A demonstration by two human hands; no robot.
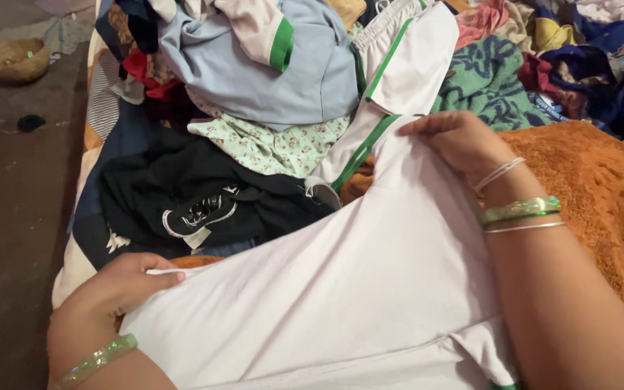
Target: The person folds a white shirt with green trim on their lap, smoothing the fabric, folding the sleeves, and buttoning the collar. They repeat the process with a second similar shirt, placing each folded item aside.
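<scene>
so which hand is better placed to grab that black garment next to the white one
Left, probably. The left hand pinches the near edge of the white garment, right below the black garment. The right hand grips the white cloth farther right, by the orange blanket.

Both hands (120, 285) apparently pinched, spread apart.

Bare forearms; green glitter bangles (520, 210) and white thread on the wrists.

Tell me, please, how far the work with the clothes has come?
No folded stack is visible. In hand: the left hand and right hand grip the white cloth garment with green stripe, spread on the orange fuzzy blanket. Left: the jumbled heap of mixed clothes behind.
</scene>
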